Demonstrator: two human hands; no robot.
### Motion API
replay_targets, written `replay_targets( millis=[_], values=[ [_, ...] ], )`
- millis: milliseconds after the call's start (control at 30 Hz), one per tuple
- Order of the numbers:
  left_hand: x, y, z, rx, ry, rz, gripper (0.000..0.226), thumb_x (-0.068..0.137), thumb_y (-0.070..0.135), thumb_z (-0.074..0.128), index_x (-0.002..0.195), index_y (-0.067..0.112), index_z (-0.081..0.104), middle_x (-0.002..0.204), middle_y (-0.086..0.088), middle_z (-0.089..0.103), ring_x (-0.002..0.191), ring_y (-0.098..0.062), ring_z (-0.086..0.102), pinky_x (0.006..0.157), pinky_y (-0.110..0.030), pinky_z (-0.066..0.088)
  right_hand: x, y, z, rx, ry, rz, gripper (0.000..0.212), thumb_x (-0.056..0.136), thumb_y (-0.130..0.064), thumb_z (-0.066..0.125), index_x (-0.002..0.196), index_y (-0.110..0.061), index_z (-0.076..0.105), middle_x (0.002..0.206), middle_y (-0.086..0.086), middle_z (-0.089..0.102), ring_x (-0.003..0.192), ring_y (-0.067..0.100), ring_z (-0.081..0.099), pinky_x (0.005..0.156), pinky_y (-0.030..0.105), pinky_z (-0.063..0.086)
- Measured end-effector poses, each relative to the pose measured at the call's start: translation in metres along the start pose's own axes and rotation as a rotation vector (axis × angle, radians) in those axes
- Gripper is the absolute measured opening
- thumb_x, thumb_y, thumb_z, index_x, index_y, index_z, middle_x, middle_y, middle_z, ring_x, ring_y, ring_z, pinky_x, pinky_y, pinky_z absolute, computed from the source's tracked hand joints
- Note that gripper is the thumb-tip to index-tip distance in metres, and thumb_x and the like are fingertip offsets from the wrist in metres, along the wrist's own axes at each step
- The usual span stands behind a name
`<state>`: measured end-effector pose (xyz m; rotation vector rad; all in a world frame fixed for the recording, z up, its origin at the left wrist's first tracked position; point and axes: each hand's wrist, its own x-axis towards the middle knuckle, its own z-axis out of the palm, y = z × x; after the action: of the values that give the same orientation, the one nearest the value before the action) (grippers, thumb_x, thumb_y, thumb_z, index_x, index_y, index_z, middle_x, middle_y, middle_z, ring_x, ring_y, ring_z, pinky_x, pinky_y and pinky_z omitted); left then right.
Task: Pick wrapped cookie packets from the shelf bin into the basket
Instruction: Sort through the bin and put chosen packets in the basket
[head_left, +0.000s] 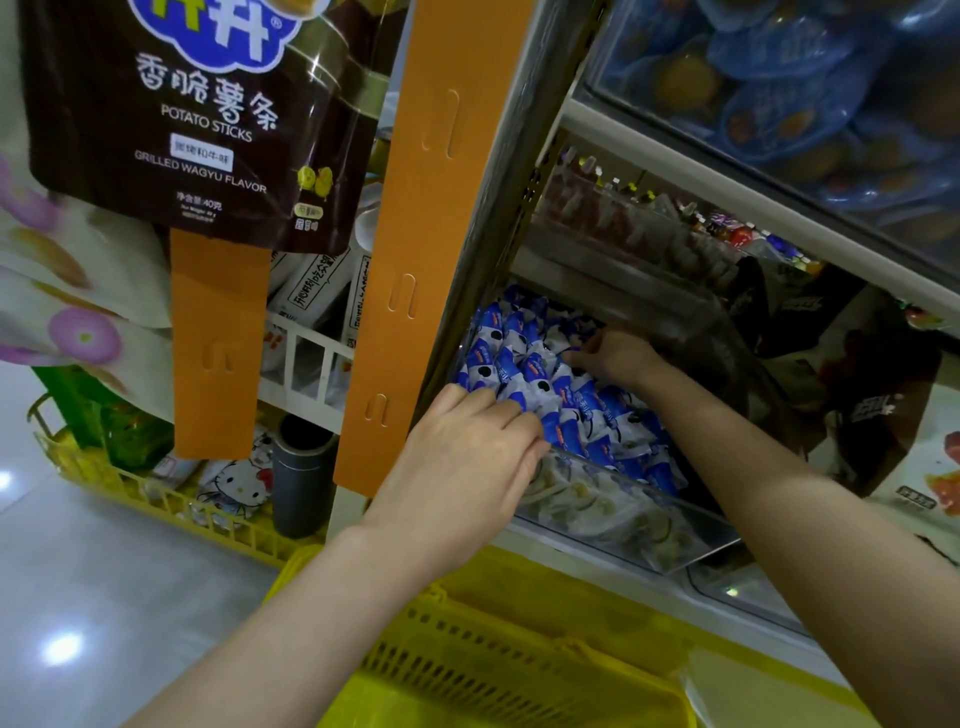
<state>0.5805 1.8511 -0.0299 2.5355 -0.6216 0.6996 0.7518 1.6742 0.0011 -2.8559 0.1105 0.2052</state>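
A clear shelf bin holds a heap of blue-and-white wrapped cookie packets. My left hand reaches in at the bin's near left corner, its fingers curled down onto the packets there. My right hand lies farther back in the bin, fingers bent into the pile; whether it grips a packet is hidden. A yellow plastic basket stands right below the bin, under my forearms.
An orange hanging strip and a brown potato sticks bag hang left of the shelf. Dark snack bags fill the neighbouring bin on the right. A second yellow basket with goods sits on the floor at left.
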Motion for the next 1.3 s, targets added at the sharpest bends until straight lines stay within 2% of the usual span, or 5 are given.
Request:
replay_targets(
  millis=[333, 767, 967, 1100, 1300],
  values=[
    [0.000, 0.001, 0.000, 0.023, -0.020, -0.003, 0.033, 0.092, 0.030, 0.033, 0.084, 0.020, 0.063, 0.076, 0.006, 0.064, 0.072, -0.015, 0.055, 0.072, -0.032, 0.042, 0.000, -0.008, 0.003, 0.118, -0.017, 0.061, 0.023, 0.086, -0.031, 0.061, 0.087, -0.008, 0.060, 0.096, 0.013, 0.064, 0.084, 0.022, 0.061, 0.084, 0.037, 0.053],
    [-0.007, 0.009, -0.003, -0.084, -0.056, -0.080, 0.030, 0.099, 0.030, 0.032, 0.116, 0.017, 0.054, 0.119, 0.000, 0.053, 0.116, -0.016, 0.040, 0.100, -0.026, 0.023, -0.093, -0.011, -0.038, 0.520, 0.624, -0.371, 0.024, 0.085, -0.026, 0.066, 0.102, -0.009, 0.064, 0.086, -0.002, 0.061, 0.074, 0.001, 0.058, 0.067, 0.007, 0.045],
    [-0.029, 0.038, -0.013, -0.517, 0.197, -0.361, 0.021, 0.096, 0.020, 0.044, 0.114, 0.010, 0.050, 0.109, 0.001, 0.047, 0.105, -0.012, 0.045, 0.087, -0.020, 0.034, -0.184, -0.008, -0.007, 0.840, 0.355, -0.540, 0.017, 0.084, -0.010, 0.066, 0.090, -0.025, 0.059, 0.086, -0.011, 0.064, 0.077, 0.005, 0.060, 0.072, 0.016, 0.049],
    [-0.043, 0.053, -0.015, -0.983, 0.078, -0.556, 0.011, 0.096, 0.028, 0.043, 0.097, 0.019, 0.049, 0.086, 0.012, 0.056, 0.074, 0.014, 0.052, 0.066, -0.003, 0.038, -0.221, 0.004, 0.025, 1.020, 0.163, -0.461, 0.016, 0.085, -0.004, 0.062, 0.086, -0.020, 0.059, 0.081, -0.010, 0.064, 0.070, -0.005, 0.059, 0.067, 0.008, 0.045],
    [-0.069, 0.066, 0.005, -1.119, -0.054, -0.716, 0.013, 0.094, 0.015, 0.050, 0.089, 0.025, 0.054, 0.075, 0.001, 0.057, 0.060, 0.000, 0.051, 0.052, -0.010, 0.040, -0.239, 0.021, 0.062, 1.079, -0.127, -0.226, 0.014, 0.092, -0.013, 0.052, 0.106, -0.012, 0.054, 0.085, -0.004, 0.063, 0.065, -0.007, 0.059, 0.059, 0.007, 0.046]
  ],
)
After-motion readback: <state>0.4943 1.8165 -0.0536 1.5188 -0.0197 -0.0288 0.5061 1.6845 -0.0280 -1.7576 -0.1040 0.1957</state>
